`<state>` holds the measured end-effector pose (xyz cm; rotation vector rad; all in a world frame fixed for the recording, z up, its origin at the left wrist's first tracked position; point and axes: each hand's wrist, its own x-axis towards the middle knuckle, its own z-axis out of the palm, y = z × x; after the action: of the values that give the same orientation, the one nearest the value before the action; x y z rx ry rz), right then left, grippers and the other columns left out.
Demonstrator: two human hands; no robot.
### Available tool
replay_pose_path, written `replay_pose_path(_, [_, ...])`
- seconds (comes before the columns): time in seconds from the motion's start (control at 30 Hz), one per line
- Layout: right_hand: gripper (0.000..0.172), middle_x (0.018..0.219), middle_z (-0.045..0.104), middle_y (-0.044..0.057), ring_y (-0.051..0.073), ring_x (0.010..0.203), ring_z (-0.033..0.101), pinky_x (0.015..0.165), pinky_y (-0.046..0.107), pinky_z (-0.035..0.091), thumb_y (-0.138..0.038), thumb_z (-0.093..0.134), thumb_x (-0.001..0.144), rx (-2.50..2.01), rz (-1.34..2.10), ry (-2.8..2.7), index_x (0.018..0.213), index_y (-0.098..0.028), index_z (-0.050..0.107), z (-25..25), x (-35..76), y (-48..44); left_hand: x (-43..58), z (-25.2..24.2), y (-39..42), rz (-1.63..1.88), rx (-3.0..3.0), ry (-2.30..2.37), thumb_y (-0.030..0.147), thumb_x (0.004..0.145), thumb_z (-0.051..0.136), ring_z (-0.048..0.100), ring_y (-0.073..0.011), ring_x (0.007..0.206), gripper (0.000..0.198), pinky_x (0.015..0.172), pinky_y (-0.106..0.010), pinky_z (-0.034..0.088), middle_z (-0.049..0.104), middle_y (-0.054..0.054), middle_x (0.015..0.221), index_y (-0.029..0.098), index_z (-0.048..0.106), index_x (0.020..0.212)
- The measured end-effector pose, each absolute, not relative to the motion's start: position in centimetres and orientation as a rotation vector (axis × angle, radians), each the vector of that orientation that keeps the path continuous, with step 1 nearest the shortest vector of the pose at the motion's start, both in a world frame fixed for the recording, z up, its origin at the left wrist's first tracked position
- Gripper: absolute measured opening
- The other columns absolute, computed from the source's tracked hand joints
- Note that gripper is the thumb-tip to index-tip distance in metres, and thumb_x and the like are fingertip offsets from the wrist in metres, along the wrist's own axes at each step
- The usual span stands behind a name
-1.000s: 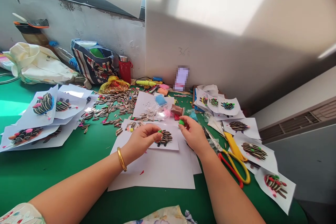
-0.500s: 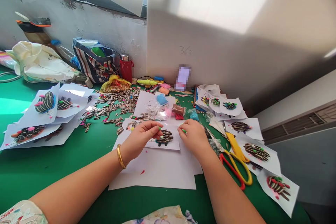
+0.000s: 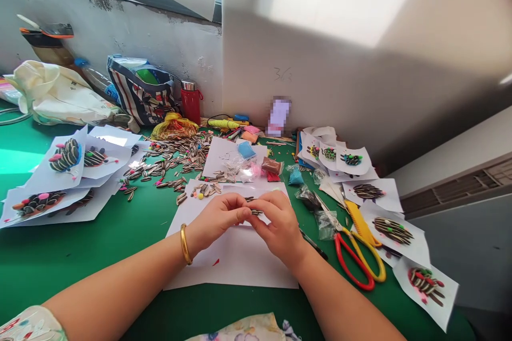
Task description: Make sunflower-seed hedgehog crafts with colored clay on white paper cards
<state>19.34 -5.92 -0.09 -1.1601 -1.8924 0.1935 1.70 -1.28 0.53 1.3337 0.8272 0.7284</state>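
My left hand (image 3: 224, 214), a gold bangle on its wrist, is closed in a pinch. My right hand (image 3: 280, 228) is pinched as well, and the two sets of fingertips meet over a small white card (image 3: 240, 220). Half a second ago green bits of modelling clay showed at both fingertips; now the fingers hide them. Striped sunflower seeds (image 3: 256, 212) on the card peek out between and beneath the fingers. Under the card lies a larger white sheet (image 3: 232, 269) with a red scrap (image 3: 216, 262) on it.
Scissors (image 3: 358, 256) with red and yellow handles and a yellow utility knife (image 3: 359, 222) lie to the right. Seed-decorated cards (image 3: 430, 282) are on both sides. Loose sunflower seeds (image 3: 176, 154), clay packets (image 3: 272, 165) and a red flask (image 3: 191, 104) stand or lie farther back.
My right hand has moved left until its fingertips meet those of my left hand. The green clay bits and most of the seed figure are now covered.
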Motion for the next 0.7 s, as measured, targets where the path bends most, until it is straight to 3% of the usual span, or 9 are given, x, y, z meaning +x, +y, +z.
replay_pose_path(0.33, [0.017,0.092,0.066,0.005,0.022,0.088,0.060,0.079,0.040,0.048,-0.028,0.064,0.091,-1.127,0.205,-1.893,0.107,-0.028,0.069,0.11,19.64,-5.88,1.63,0.68,-1.29,0.713,1.366,0.834,0.053,0.077,0.070,0.051,-0.0126,0.062,0.037,0.059,-0.025,0.046,0.058,0.000,0.067,0.016,0.066,0.073])
replay_pose_path(0.6, [0.010,0.089,0.066,0.005,0.021,0.087,0.060,0.079,0.039,0.047,-0.027,0.060,0.093,-1.155,0.250,-1.886,0.098,-0.026,0.069,0.06,19.63,-5.70,1.71,0.88,-1.34,0.691,1.358,0.816,0.051,0.080,0.067,0.051,-0.0126,0.063,0.035,0.061,-0.025,0.045,0.058,0.000,0.067,0.017,0.067,0.074])
replay_pose_path(0.7, [0.014,0.090,0.066,0.005,0.021,0.088,0.059,0.081,0.039,0.047,-0.028,0.062,0.092,-1.137,0.269,-1.908,0.104,-0.026,0.069,0.05,19.77,-5.67,1.69,0.81,-1.28,0.698,1.353,0.820,0.051,0.082,0.066,0.049,-0.0123,0.062,0.036,0.061,-0.025,0.044,0.055,0.001,0.065,0.017,0.064,0.070])
